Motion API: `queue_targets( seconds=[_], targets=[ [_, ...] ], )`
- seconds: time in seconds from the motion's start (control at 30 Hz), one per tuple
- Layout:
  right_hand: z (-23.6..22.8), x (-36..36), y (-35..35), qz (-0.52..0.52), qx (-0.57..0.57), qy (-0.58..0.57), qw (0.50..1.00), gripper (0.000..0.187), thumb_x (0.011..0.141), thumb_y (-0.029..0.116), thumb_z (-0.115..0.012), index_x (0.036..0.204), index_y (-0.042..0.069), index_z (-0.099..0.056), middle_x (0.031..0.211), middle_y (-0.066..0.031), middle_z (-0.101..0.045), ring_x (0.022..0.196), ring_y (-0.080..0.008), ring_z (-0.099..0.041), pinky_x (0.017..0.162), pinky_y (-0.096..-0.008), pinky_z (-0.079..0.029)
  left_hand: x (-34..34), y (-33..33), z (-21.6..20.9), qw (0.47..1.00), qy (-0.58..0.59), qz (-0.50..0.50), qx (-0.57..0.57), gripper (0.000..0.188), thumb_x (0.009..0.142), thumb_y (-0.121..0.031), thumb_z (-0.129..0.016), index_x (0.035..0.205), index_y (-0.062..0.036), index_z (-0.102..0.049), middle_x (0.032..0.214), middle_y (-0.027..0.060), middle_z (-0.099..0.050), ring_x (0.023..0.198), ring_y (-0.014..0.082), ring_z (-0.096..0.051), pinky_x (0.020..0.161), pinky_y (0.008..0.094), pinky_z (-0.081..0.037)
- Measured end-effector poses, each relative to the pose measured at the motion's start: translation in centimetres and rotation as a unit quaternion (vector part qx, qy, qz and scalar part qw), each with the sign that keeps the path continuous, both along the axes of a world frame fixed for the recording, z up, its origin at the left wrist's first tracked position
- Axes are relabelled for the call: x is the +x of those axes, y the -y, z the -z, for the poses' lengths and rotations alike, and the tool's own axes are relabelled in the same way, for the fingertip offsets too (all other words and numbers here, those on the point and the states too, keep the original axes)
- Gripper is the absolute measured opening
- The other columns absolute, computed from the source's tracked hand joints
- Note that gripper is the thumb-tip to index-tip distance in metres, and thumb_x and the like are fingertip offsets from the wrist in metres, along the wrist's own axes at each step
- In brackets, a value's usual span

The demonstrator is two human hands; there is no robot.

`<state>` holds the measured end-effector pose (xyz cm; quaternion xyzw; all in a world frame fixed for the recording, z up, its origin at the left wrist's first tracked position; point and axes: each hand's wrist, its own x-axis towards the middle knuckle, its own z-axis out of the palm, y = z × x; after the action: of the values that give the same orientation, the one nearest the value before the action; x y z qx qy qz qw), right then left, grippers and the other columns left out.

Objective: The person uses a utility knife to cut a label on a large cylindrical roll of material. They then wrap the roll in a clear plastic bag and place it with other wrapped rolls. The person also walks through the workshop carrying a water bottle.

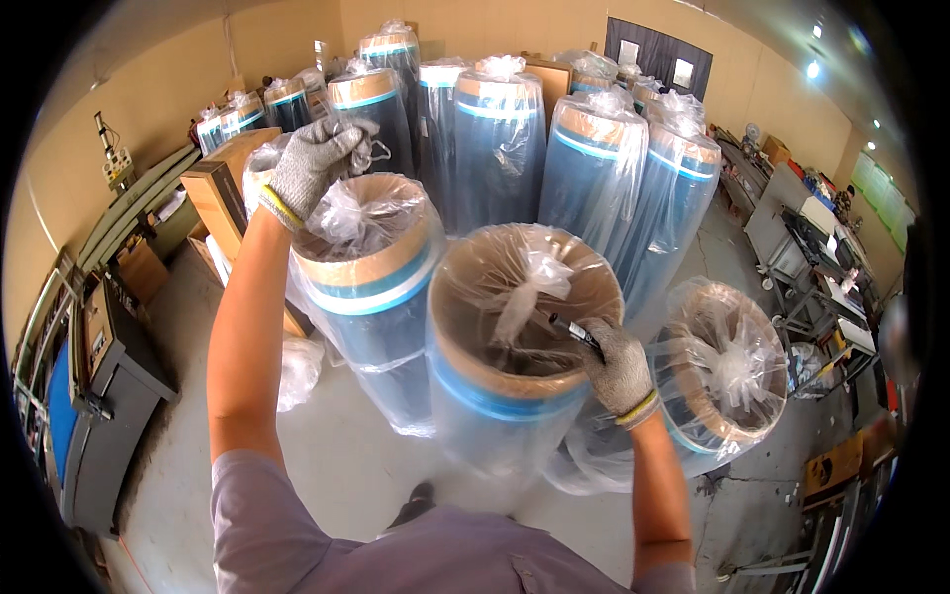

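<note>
The right hand (618, 371) gripped a marker (574, 332) at the roll (515, 337) rim; the left hand (312, 163) clutched bag plastic (368, 148). Steady pressure suited.

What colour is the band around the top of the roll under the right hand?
Blue, below the tan cardboard rim of the roll, seen in the head view beside the right hand.

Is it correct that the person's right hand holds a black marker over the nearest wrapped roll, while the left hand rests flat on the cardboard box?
Not quite. In the head view the left hand grips bunched plastic wrap on a roll behind, not the cardboard box. The right hand does hold the black marker over the nearest roll.
</note>
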<state>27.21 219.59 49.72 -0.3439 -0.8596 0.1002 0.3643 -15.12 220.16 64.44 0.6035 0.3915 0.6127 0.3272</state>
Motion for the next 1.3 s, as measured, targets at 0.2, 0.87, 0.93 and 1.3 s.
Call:
queue_targets(
  seconds=[0.2, 0.87, 0.93, 1.3],
  targets=[
    [-1.3, -8.1, -5.3, -0.15, -0.026, 0.193, 0.969, 0.047, 0.078, 0.005, -0.062, 0.123, 0.019, -0.061, 0.12, -0.0114, -0.06, 0.112, -0.0299, -0.056, 0.093, -0.0384, -0.048, -7.1, -2.2, 1.9, 0.997, 0.028, 0.067, -0.017, 0.024, 0.092, -0.015, -0.062, 0.111, -0.0004, -0.063, 0.084, 0.0008, -0.061, 0.077, 0.0092, -0.057, 0.072, 0.0219, -0.048],
    [-12.3, -22.5, -8.4, 0.055, -0.091, -0.049, 0.993, 0.018, 0.086, 0.01, -0.062, 0.101, 0.0, -0.065, 0.085, -0.0078, -0.066, 0.077, -0.0166, -0.061, 0.072, -0.0308, -0.049, -15.9, -7.8, 8.9, 0.764, -0.635, -0.089, 0.07, 0.083, 0.073, -0.045, -0.072, 0.139, -0.0047, -0.041, 0.141, 0.018, -0.045, 0.124, 0.035, -0.048, 0.104, 0.0412, -0.04],
    [-11.4, -27.9, -11.0, 0.005, -0.093, -0.06, 0.994, 0.02, 0.087, 0.009, -0.063, 0.104, -0.002, -0.064, 0.09, -0.0044, -0.066, 0.086, -0.0124, -0.06, 0.078, -0.0284, -0.049, -18.0, -7.8, 10.0, 0.804, -0.578, -0.111, 0.087, 0.088, 0.071, -0.05, -0.073, 0.14, -0.0045, -0.041, 0.143, 0.0183, -0.042, 0.125, 0.0356, -0.048, 0.105, 0.0406, -0.04],
    [-7.8, -40.2, -17.2, -0.104, -0.304, 0.116, 0.94, 0.043, 0.08, -0.004, -0.058, 0.123, 0.006, -0.054, 0.076, -0.0083, -0.06, 0.065, -0.0167, -0.056, 0.058, -0.0319, -0.048, -20.9, 3.7, 13.1, 0.903, -0.402, -0.153, -0.005, 0.07, 0.078, -0.031, -0.075, 0.137, -0.0068, -0.046, 0.139, 0.0201, -0.046, 0.105, 0.0307, -0.061, 0.084, 0.0353, -0.052]
  ],
)
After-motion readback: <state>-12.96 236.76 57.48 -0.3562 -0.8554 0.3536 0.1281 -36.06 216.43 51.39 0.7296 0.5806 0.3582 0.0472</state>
